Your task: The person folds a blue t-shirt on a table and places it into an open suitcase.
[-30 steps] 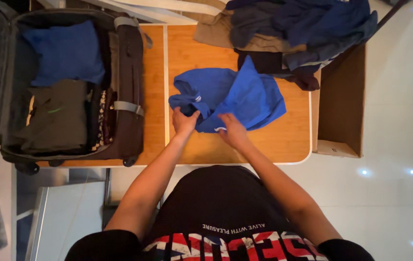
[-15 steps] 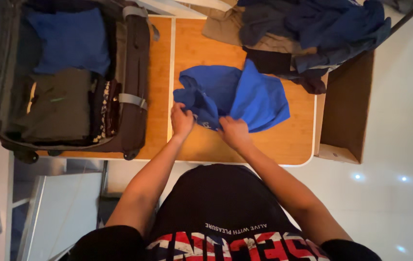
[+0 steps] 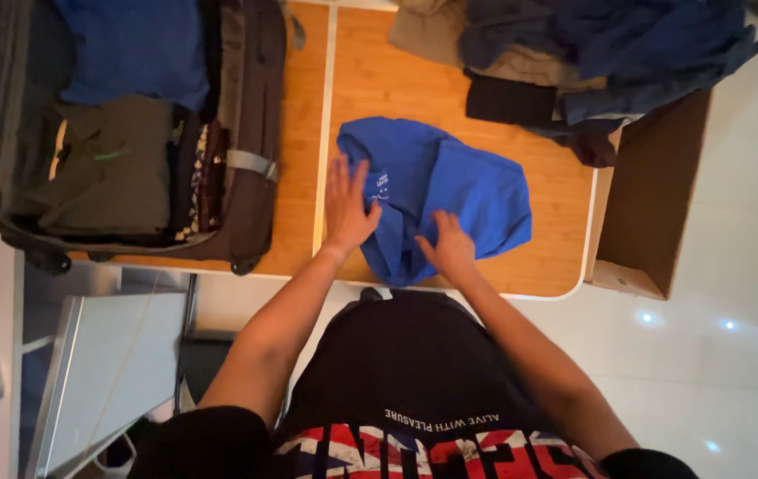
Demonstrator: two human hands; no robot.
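Hands (image 3: 349,209) flat on soft blue shirt (image 3: 450,191), smooth wooden table (image 3: 396,89)

blue shirt (image 3: 450,191), folded (rumpled), on table

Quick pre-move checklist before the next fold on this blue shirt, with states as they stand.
1. Blue shirt fully on the wooden table: ok.
2. Left hand flat on the shirt's left part, fingers spread, no grip: ok.
3. Right hand flat on the near edge: ok.
4. Shirt smooth: not ok, folds show.
5. Suitcase open: ok.
6. Room left inside it: cannot tell.
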